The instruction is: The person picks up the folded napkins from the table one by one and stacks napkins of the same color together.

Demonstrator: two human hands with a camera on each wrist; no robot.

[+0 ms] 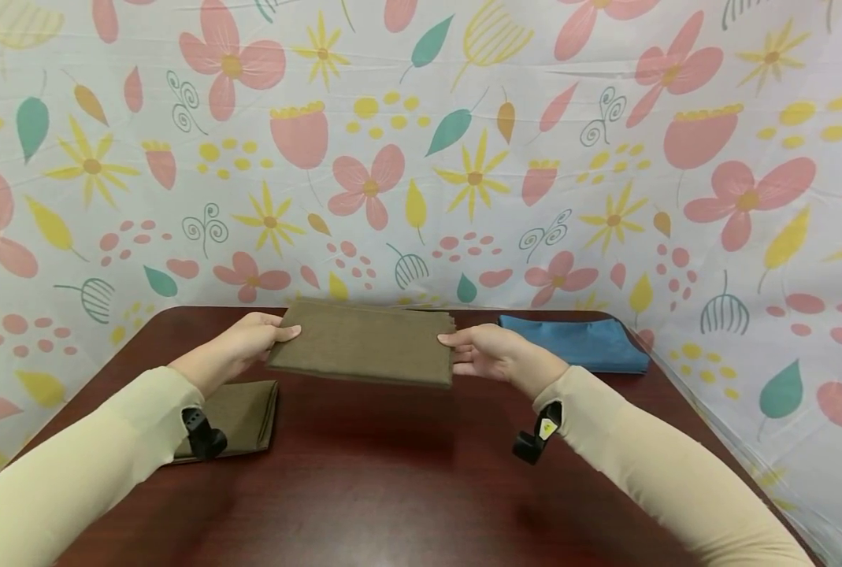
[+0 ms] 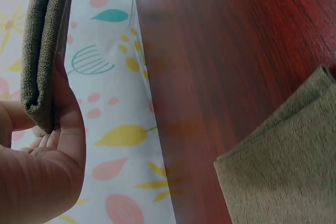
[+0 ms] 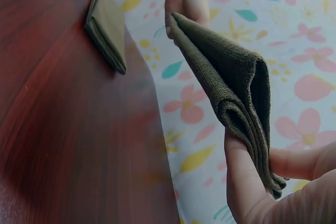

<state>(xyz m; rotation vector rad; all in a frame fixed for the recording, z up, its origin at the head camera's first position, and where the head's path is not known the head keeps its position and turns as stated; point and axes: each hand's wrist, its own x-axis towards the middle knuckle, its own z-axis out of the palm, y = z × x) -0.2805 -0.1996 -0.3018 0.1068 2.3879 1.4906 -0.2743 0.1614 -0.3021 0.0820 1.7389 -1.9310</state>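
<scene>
A folded olive-brown cloth (image 1: 364,342) is held up over the far part of the table, stretched between both hands. My left hand (image 1: 250,342) pinches its left end, thumb on the near face. At the opposite end my right hand (image 1: 495,353) grips the edge between thumb and fingers. Stacked layers of the held cloth (image 3: 226,82) show edge-on in the right wrist view, with a gap between the folds. A second folded olive-brown cloth (image 1: 246,417) lies on the table below my left forearm, partly hidden by it.
A folded blue cloth (image 1: 576,344) lies at the back right of the dark red-brown wooden table (image 1: 378,488). Behind the table hangs a white sheet (image 1: 406,157) printed with flowers and leaves. Small black devices are strapped to both wrists.
</scene>
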